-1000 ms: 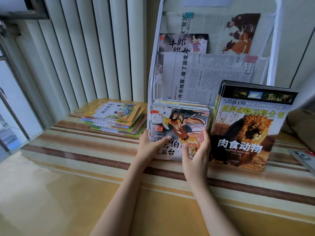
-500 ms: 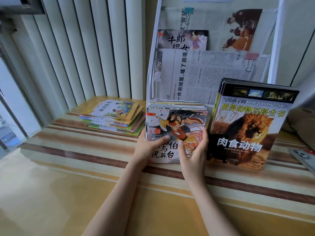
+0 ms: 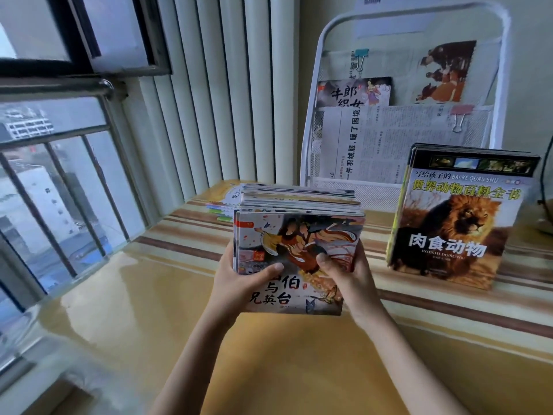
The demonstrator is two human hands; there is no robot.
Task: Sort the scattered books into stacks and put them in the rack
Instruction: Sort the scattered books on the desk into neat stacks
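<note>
Both the left hand [image 3: 239,280] and right hand [image 3: 347,274] grasp a stack of picture books [image 3: 299,235] above the glossy striped tabletop [image 3: 149,295]. A white rack [image 3: 308,145] stands at its far edge, window [image 3: 45,175] left.

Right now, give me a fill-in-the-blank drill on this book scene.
1. The stack of storybooks is held by ____ hands.
2. The front cover of the animal books shows a ____.
3. The animal books lean against the white ____.
4. A pink ____ holds the newspaper.

Missing words: both; lion; rack; clip
</note>
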